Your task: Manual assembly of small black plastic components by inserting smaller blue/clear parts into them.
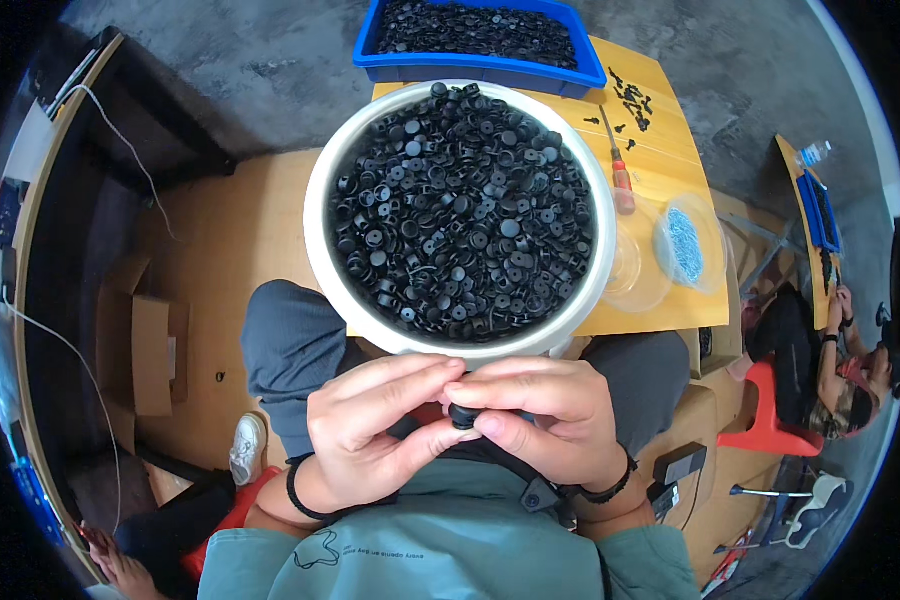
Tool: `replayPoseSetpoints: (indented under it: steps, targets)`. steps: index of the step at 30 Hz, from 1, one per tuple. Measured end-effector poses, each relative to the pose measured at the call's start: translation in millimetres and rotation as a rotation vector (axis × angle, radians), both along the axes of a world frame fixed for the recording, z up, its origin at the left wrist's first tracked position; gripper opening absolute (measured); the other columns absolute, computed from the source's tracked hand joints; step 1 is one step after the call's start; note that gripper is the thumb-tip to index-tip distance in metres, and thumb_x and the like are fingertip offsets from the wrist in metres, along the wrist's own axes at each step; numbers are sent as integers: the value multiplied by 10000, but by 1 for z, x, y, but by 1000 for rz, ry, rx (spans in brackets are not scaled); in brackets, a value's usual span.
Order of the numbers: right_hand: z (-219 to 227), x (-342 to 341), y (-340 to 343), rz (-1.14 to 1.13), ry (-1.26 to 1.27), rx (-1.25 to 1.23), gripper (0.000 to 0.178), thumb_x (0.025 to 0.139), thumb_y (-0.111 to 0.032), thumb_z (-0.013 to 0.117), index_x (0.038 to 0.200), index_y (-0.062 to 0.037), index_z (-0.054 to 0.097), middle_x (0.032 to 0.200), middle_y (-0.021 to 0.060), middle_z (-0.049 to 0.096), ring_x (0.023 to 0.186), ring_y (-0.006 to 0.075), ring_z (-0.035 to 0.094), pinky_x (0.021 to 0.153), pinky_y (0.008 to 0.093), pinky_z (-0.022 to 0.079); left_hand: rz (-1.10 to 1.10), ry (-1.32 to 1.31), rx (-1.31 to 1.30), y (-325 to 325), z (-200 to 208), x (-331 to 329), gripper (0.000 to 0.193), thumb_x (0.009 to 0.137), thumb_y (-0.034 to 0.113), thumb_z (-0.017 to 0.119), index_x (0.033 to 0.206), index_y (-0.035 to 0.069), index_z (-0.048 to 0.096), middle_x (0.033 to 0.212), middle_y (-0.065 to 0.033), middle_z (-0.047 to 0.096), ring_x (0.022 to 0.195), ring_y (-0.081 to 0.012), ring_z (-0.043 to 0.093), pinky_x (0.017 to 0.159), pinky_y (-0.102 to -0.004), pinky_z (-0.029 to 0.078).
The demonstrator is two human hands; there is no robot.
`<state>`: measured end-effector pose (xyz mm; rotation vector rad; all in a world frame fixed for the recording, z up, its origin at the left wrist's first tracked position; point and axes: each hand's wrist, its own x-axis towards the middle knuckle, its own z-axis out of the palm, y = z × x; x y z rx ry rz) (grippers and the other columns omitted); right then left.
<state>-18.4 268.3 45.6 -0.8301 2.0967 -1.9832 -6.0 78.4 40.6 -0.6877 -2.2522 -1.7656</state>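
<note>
Just below the rim of a big white tub [319, 262], my two hands meet over a small round black plastic part [462, 416]. My left hand [370, 425] pinches it from the left, thumb below and fingers above. On the other side, the thumb and fingertips of my right hand [560, 415] press against the same part. Fingertips cover much of it, so its full shape is hidden. The tub is heaped with small black plastic parts [460, 210], many of them round caps, some with a hole in the middle.
Beyond the tub, a blue bin [480, 70] holds more black pieces. On the yellow table [670, 150] lie a red-handled screwdriver [622, 190], scattered black pieces [632, 103] and a clear bowl of small silvery-blue pieces [685, 245]. A person [845, 380] sits at far right; another person's hand [120, 570] shows lower left.
</note>
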Motion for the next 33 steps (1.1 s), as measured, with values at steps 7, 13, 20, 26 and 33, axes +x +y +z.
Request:
replayPoseSetpoints:
  steps: [7, 13, 20, 26, 33]
  targets:
    - [-2, 6, 0, 38, -409, -300, 253, 828, 12, 589, 1080, 14, 573, 992, 74, 630, 905, 106, 603, 798, 257, 494, 8, 214, -29, 8, -4, -3, 366, 669, 53, 778, 1003, -45, 664, 923, -172, 655, 739, -230, 662, 610, -291, 537]
    - [-9, -2, 5, 68, -690, -345, 340, 813, 18, 591, 1108, -39, 430, 967, 39, 592, 878, 62, 569, 775, 213, 458, 16, 92, -160, 12, 5, -4, 285, 678, 110, 783, 902, -28, 674, 824, -142, 663, 726, -234, 654, 638, -290, 527]
    - [-18, -5, 9, 95, -718, -407, 286, 836, 33, 555, 1092, -39, 449, 932, 34, 608, 869, 62, 572, 752, 201, 454, -24, 147, -187, 15, -4, -9, 267, 688, 169, 782, 842, -18, 668, 770, -124, 660, 663, -222, 643, 602, -288, 511]
    - [-20, -1, 11, 183, -614, -215, 171, 869, -32, 574, 1027, -34, 509, 784, -6, 573, 729, 42, 541, 643, 188, 444, -51, 43, -223, 12, -3, -6, 206, 674, 80, 768, 823, -7, 655, 756, -114, 648, 645, -240, 638, 588, -299, 508]
    - [-24, -27, 111, -649, -118, 270, 92, 788, -87, 666, 843, -16, 643, 779, 49, 653, 702, 121, 612, 631, 264, 484, -263, -239, -481, 9, -43, 4, 244, 645, 60, 750, 868, 0, 669, 815, -145, 656, 742, -295, 645, 676, -333, 516]
